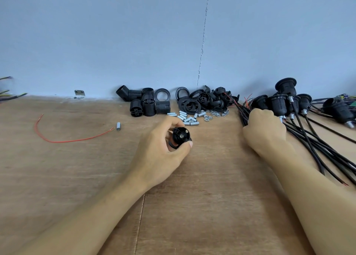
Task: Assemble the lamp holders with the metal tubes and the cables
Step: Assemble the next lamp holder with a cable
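Note:
My left hand (163, 148) grips a black lamp holder (180, 137) just above the wooden table (67, 177), its round end with a small metal contact facing me. My right hand (264, 130) lies curled over a bundle of black cables (316, 147) at the right; its fingertips are hidden among the cables. Loose metal tubes (187, 117) and nuts (214, 113) lie in a heap behind my left hand. Black holder bodies (148, 102) and rings and caps (202, 99) are piled against the wall.
Several assembled lamp holders (285, 98) with tubes and cables lie at the far right. A single metal tube (118, 126) and a loose red wire (63, 139) lie on the left. A metal bracket (79, 94) sits at the wall's foot.

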Demonstrator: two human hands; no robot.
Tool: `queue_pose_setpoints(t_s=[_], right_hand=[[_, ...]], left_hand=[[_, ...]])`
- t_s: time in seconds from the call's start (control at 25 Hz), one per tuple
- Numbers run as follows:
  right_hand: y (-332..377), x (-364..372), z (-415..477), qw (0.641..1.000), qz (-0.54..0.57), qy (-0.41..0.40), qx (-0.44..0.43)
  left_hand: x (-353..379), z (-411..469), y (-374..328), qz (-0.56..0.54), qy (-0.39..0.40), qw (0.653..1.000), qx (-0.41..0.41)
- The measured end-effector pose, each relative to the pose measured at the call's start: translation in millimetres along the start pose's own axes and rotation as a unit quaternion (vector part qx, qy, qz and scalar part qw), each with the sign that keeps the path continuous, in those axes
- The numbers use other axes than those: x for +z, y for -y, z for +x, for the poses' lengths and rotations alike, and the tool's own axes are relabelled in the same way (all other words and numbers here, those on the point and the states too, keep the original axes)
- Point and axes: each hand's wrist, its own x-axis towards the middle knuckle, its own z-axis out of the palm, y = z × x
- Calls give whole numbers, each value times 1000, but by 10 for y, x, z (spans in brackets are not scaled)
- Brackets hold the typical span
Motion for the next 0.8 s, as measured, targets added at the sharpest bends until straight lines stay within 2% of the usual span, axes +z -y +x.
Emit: queue_pose_setpoints(t_s=[0.16, 0.28, 0.36, 0.4, 0.44, 0.48, 0.52, 0.56, 0.6, 0.64, 0.72, 0.76, 0.8], right_hand=[[-4, 24, 53, 991, 117, -61, 14], [-26, 36, 94, 967, 249, -38, 48], [-13, 11, 123, 931, 355, -16, 80], [14, -19, 132, 888, 448, 11, 103], [57, -62, 126, 819, 557, 56, 128], [108, -102, 115, 730, 657, 111, 151], [164, -140, 86, 640, 732, 160, 171], [211, -162, 49, 566, 779, 196, 186], [252, -172, 7, 520, 802, 224, 188], [288, -173, -35, 505, 807, 249, 175], [368, -176, -132, 522, 794, 284, 125], [403, -168, -171, 519, 796, 293, 103], [434, -171, -203, 503, 806, 299, 88]], left_hand=[[12, 1, 8, -3, 3, 1000, 6], [14, 2, 17, -3, 3, 1000, 9], [20, 2, 21, -3, 5, 1000, 5], [25, 3, 24, -4, 7, 1000, 2], [31, 4, 26, -3, 10, 1000, 2], [37, 7, 30, -1, 13, 1000, 3], [42, 7, 35, 2, 14, 1000, 5], [47, 8, 39, 5, 13, 1000, 6], [49, 10, 44, 9, 13, 1000, 8], [51, 10, 50, 13, 13, 1000, 10], [54, 8, 62, 14, 14, 1000, 12], [53, 9, 68, 14, 15, 1000, 12], [54, 12, 75, 17, 14, 1000, 12]])
